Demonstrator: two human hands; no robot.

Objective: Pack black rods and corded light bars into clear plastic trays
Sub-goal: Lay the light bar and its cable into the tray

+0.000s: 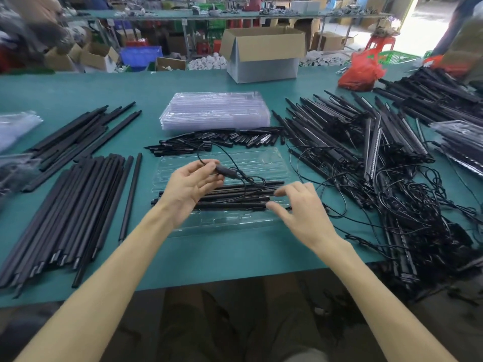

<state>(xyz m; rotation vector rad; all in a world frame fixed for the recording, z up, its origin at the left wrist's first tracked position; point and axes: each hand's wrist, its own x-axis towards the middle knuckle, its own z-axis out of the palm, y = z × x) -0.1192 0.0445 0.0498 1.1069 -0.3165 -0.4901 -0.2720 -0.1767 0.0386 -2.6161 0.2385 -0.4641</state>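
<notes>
Now left hand (192, 188) pinches thin cord (224, 155) over clear ribbed tray (261, 163).

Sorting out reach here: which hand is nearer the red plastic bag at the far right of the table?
Right. The right hand lies over the tray's right end, below the red bag; the left hand is further left.

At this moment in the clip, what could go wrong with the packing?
The cord looping from the left hand over the open tray may snag on the small black pieces behind it. The right hand, reaching over the bars, might knock them out of their slots.
</notes>
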